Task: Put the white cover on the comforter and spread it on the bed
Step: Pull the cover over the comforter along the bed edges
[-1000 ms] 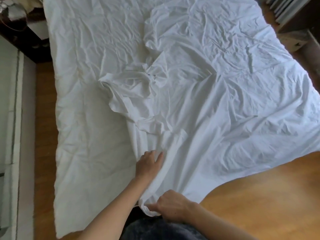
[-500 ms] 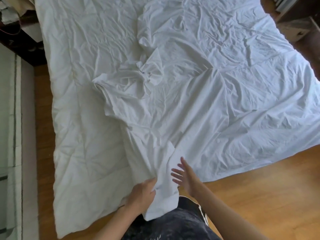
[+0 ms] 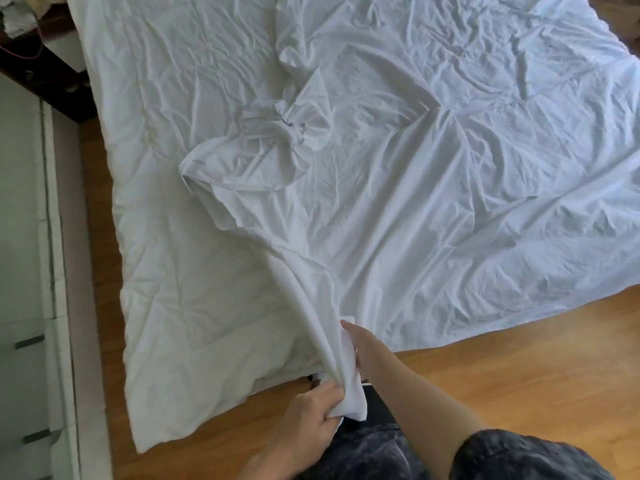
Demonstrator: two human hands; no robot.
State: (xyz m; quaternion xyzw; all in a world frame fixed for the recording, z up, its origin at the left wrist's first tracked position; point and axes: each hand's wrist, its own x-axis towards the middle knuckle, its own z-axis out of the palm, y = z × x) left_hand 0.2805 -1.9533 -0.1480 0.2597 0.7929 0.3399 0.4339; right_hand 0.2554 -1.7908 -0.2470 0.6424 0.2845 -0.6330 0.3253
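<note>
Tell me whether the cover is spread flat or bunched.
Bunched: the cover lies crumpled and knotted mid-comforter, its near end gathered into a rope in the left hand.

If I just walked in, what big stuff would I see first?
First, the big wrinkly white cover, spread across the middle and right and bunched into a knot near its centre. It lies over the puffier comforter on the left, above the wooden floor. At the bottom, the left hand grips a gathered strip of the cover, while the right hand reaches into it.
</note>
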